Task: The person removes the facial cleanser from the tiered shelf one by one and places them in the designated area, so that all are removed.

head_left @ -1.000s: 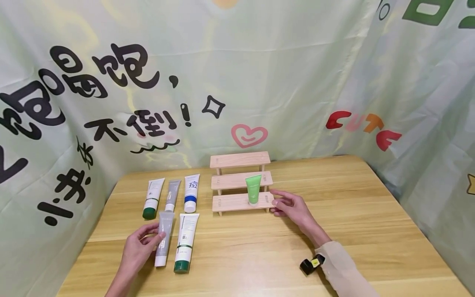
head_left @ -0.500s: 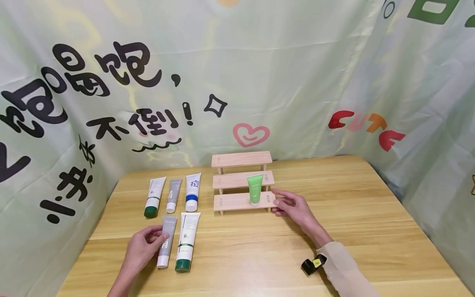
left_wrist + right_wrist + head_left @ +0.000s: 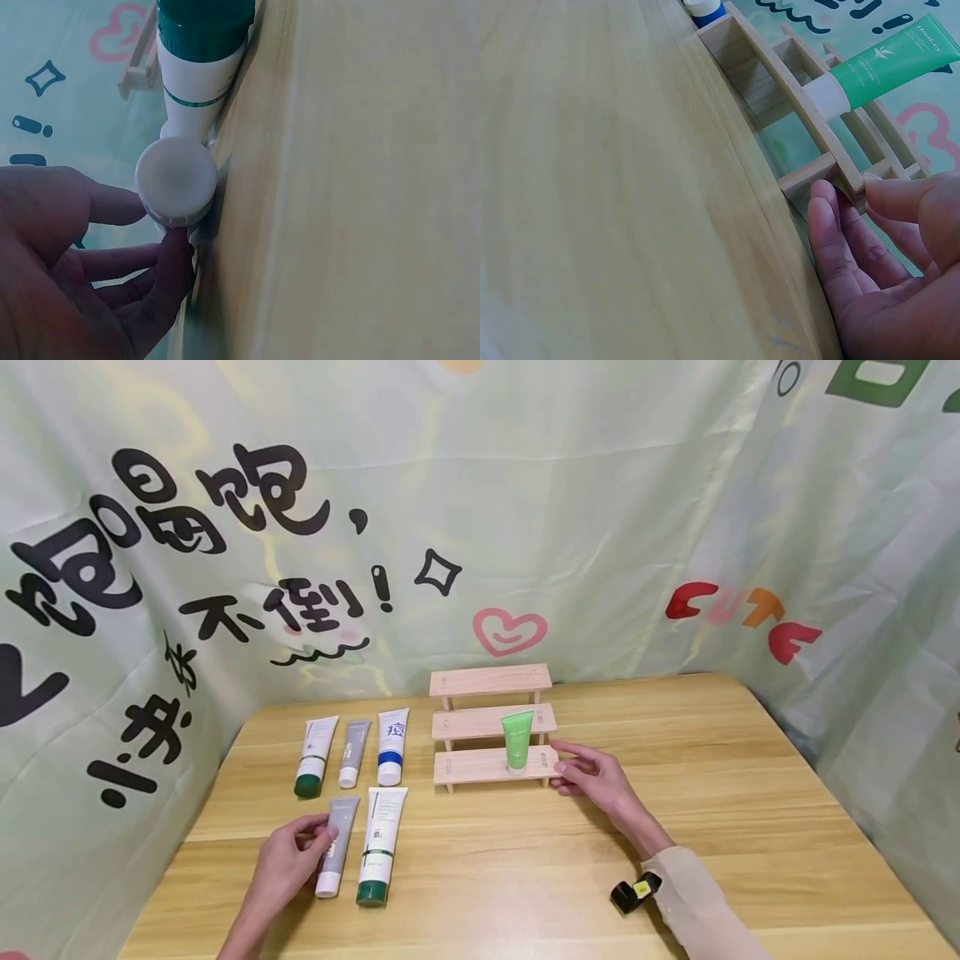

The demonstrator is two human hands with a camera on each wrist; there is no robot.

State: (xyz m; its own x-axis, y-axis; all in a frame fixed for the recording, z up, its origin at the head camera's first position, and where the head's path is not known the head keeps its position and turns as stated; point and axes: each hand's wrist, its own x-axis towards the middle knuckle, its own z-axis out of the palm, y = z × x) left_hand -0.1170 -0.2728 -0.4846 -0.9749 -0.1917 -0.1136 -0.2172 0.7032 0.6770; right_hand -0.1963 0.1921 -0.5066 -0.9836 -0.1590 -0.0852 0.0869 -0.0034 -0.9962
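Note:
In the head view my left hand [image 3: 288, 860] pinches a grey squeeze tube [image 3: 342, 835] between thumb and fingers. The tube lies at the front left of the table, and its round white cap [image 3: 176, 180] faces the left wrist camera. Just right of it lies a white tube with a green cap [image 3: 381, 843]. My right hand [image 3: 600, 781] grips the right end of the lowest step of a three-tier wooden stand [image 3: 468, 767], thumb on top and fingers below. A small green tube [image 3: 517, 739] stands upright on that step, white cap down.
Behind lie three more tubes in a row: a white one with a green cap [image 3: 318, 747], a grey one [image 3: 355, 752] and a white one with a blue band [image 3: 392, 747]. A printed curtain [image 3: 585, 527] hangs behind the table [image 3: 525, 877].
The grey tube in my left hand has slid slightly toward the table's front. My right hand keeps its hold on the stand. The head view has shifted a little.

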